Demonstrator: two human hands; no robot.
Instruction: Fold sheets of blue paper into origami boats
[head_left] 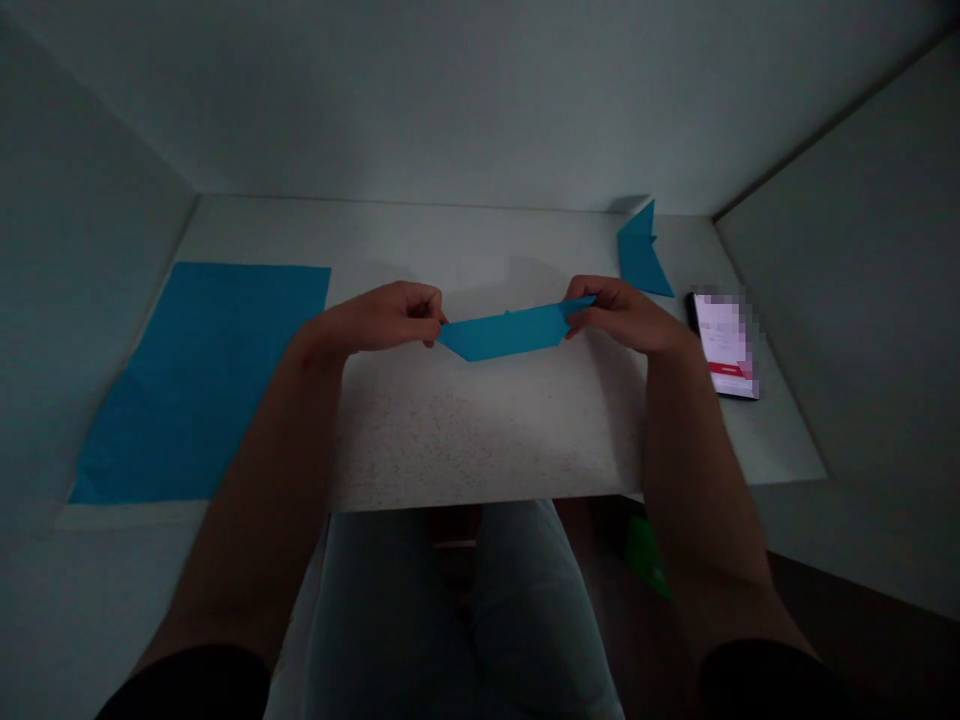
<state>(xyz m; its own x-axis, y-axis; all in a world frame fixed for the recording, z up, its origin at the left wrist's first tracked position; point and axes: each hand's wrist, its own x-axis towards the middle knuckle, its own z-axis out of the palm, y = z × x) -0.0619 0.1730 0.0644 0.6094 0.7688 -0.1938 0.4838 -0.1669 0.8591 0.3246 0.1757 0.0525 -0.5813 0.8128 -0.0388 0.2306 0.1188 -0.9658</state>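
Note:
A long strip of folded blue paper (510,334) is stretched between my two hands, over the middle of the white table. Its left pointed end is pinched by my left hand (397,315), thumb against curled fingers. At the other end, my right hand (615,310) grips the paper, with a small pointed tip showing past the thumb. The strip slopes slightly up to the right, and its lower corners look slanted. Behind my right hand, a second folded blue paper piece (642,255) stands near the back wall.
A large blue paper sheet (202,380) lies flat on the table's left side. To the right rests a phone (724,345) with its screen lit. White walls enclose the table (480,440) at the back and sides. Below its front edge, something green (646,555) shows near my legs.

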